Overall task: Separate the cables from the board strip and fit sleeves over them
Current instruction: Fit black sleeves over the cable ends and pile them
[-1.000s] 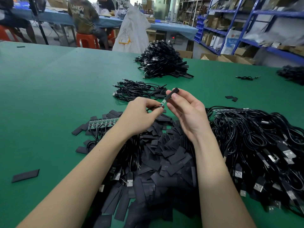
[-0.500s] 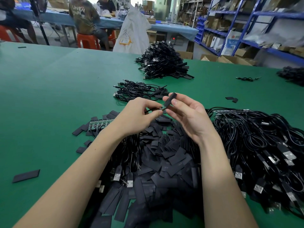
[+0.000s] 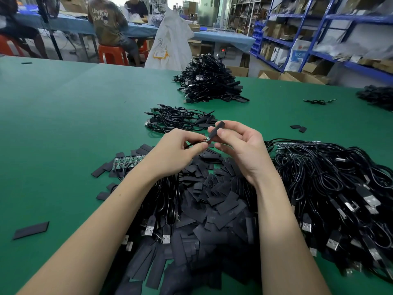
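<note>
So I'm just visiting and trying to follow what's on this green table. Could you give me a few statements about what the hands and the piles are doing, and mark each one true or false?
1. The right hand pinches a black sleeve. True.
2. The left hand lies flat and idle on the table. False: it is raised and pinches the cable end at the mouth of the sleeve.
3. A heap of loose black sleeves lies under the forearms. True.
4. The green board strip sits right of the right hand. False: it lies left of the left hand.
5. The table is red. False: it is green.
</note>
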The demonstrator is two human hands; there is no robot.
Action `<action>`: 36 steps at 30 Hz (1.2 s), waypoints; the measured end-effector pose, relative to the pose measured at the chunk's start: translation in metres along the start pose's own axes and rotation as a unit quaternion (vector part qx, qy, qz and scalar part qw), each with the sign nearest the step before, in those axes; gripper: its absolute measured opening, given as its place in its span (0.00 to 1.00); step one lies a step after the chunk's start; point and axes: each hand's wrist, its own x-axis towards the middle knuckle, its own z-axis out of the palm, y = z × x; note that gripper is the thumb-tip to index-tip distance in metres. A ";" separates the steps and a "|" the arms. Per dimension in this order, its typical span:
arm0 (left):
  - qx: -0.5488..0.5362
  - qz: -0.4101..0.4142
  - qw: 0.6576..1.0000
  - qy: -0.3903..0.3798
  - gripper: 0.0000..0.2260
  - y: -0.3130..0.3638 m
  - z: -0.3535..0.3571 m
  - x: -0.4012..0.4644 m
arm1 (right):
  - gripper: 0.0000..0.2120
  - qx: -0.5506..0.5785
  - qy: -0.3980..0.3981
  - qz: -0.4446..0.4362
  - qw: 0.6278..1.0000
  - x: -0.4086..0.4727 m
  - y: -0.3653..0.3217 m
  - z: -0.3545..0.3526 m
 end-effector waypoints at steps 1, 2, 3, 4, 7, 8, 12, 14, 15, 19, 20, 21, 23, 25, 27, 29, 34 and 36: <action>-0.019 -0.003 1.000 0.000 0.08 0.000 0.000 0.000 | 0.06 0.002 0.001 -0.005 1.000 0.000 0.000 0.000; -0.045 -0.007 0.999 -0.002 0.09 0.000 0.000 -0.001 | 0.06 0.007 0.003 -0.009 1.000 -0.001 0.001 0.001; -0.070 -0.010 0.997 -0.004 0.09 0.000 -0.001 -0.001 | 0.06 0.012 0.006 -0.012 1.000 -0.001 0.001 0.001; -0.084 -0.013 0.996 -0.006 0.09 0.001 -0.001 -0.002 | 0.06 0.014 0.007 -0.012 1.000 -0.001 0.002 0.001; -0.046 -0.001 0.999 -0.007 0.09 0.003 -0.001 -0.001 | 0.06 0.002 -0.006 -0.011 1.000 0.000 0.002 0.002; -0.027 0.003 1.000 -0.007 0.09 0.003 -0.001 -0.001 | 0.06 -0.005 -0.011 -0.008 1.000 0.000 0.002 0.002; -0.004 0.003 1.000 0.001 0.09 0.002 0.000 0.000 | 0.07 -0.016 -0.019 0.006 1.000 0.000 0.003 0.001; 0.010 0.001 1.000 0.009 0.09 0.001 0.001 0.000 | 0.07 -0.013 -0.021 0.010 1.000 0.001 0.003 0.001; 0.018 0.001 1.000 0.014 0.09 0.001 0.002 0.000 | 0.07 -0.008 -0.020 0.013 1.000 0.001 0.003 0.001; -0.014 -0.029 0.999 0.034 0.12 0.000 0.004 0.000 | 0.06 0.017 0.004 0.041 0.999 0.001 0.005 0.001; -0.049 -0.047 0.997 0.038 0.13 -0.002 0.004 0.000 | 0.06 0.020 0.012 0.045 0.999 0.001 0.006 0.000; -0.086 -0.060 0.994 0.041 0.13 -0.003 0.004 0.000 | 0.05 0.025 0.019 0.048 0.998 0.001 0.006 0.000; -0.127 -0.065 0.988 0.050 0.11 -0.004 0.004 -0.001 | 0.06 0.041 0.027 0.054 0.997 0.002 0.006 -0.001; -0.128 -0.053 0.989 0.057 0.08 -0.003 0.004 -0.001 | 0.07 0.056 0.025 0.060 0.996 0.002 0.004 -0.001; -0.113 -0.042 0.991 0.064 0.06 -0.002 0.005 -0.001 | 0.08 0.064 0.020 0.064 0.996 0.001 0.003 -0.001; -0.090 -0.032 0.992 0.078 0.06 -0.001 0.006 -0.002 | 0.08 0.064 0.017 0.064 0.996 0.000 0.002 -0.002; -0.095 -0.004 0.991 0.098 0.03 0.002 0.007 -0.002 | 0.06 0.074 0.017 0.068 0.995 -0.001 0.001 -0.002; -0.112 -0.003 0.988 0.108 0.02 0.003 0.007 -0.003 | 0.06 0.093 0.022 0.073 0.993 -0.001 0.001 -0.001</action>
